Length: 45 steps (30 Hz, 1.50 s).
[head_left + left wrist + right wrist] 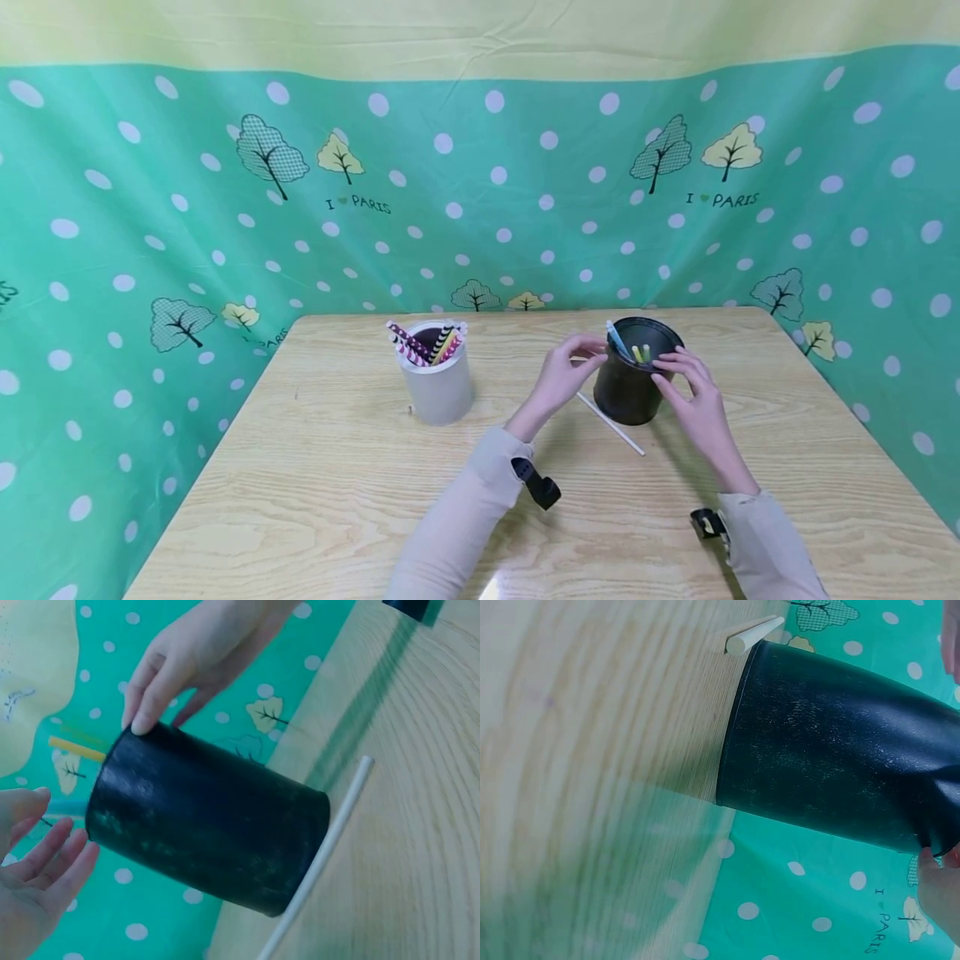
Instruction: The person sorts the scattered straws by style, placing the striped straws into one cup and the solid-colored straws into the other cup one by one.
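A black cylindrical holder (628, 396) stands upright on the table, with a blue straw (617, 340) and short yellow and green straws (641, 354) showing at its mouth. My left hand (572, 367) is at the holder's left rim, beside the blue straw. In the left wrist view its fingers (56, 859) are spread and loosely bent, with no object gripped. My right hand (693, 396) holds the right side of the rim between thumb and fingers. The right wrist view shows the holder's dark wall (832, 742) and part of the right hand (939, 896) at the rim.
A white straw-like stick (611, 423) lies on the wooden table (315, 475), by the holder's base. To the left stands a white holder (438, 396) with several patterned paper straws (431, 346). A green dotted curtain (495, 200) hangs behind the table.
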### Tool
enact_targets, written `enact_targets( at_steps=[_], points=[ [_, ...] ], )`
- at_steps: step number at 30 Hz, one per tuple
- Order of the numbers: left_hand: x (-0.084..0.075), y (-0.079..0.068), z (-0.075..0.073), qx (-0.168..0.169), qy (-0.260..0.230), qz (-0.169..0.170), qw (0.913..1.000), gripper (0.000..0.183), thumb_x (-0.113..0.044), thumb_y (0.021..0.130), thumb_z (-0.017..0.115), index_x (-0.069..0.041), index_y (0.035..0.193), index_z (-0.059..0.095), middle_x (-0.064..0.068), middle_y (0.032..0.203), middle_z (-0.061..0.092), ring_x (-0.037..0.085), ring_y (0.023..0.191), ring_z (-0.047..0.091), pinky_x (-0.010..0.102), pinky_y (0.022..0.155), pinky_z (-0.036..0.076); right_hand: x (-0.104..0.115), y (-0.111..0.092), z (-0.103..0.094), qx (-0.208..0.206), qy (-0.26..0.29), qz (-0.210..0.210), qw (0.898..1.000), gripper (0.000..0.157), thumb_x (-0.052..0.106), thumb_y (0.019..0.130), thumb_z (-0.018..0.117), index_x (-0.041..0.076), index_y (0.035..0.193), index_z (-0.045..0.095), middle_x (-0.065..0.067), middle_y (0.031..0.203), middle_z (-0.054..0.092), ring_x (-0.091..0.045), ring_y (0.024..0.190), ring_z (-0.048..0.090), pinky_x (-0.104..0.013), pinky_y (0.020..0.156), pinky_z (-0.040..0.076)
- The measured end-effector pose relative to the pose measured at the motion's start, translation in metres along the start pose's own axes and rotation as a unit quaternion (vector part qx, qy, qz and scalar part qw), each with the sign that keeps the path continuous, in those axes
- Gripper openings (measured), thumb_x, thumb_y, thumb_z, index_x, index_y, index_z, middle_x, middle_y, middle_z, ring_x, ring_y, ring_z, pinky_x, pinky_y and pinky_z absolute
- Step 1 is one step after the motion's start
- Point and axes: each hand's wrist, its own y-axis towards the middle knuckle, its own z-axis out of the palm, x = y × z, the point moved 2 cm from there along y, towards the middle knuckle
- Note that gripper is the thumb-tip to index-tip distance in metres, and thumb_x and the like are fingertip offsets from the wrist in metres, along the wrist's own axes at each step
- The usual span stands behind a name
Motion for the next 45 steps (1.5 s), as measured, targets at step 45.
enact_targets(
  at_steps=[45],
  points=[
    [0.063,-0.012,0.007,0.208,0.273,-0.001,0.9394,0.019,-0.007,0.083,0.059,-0.004,0.101,0.063,0.005,0.103,0.062,0.013,0.1,0.055,0.016,0.086,0.042,-0.001,0.0,0.0,0.006,-0.008,0.018,1.0,0.021,0.006,0.081,0.062,-0.002,0.101,0.062,-0.001,0.109,0.052,-0.013,0.124,0.033,-0.012,0.1,0.026]
  ],
)
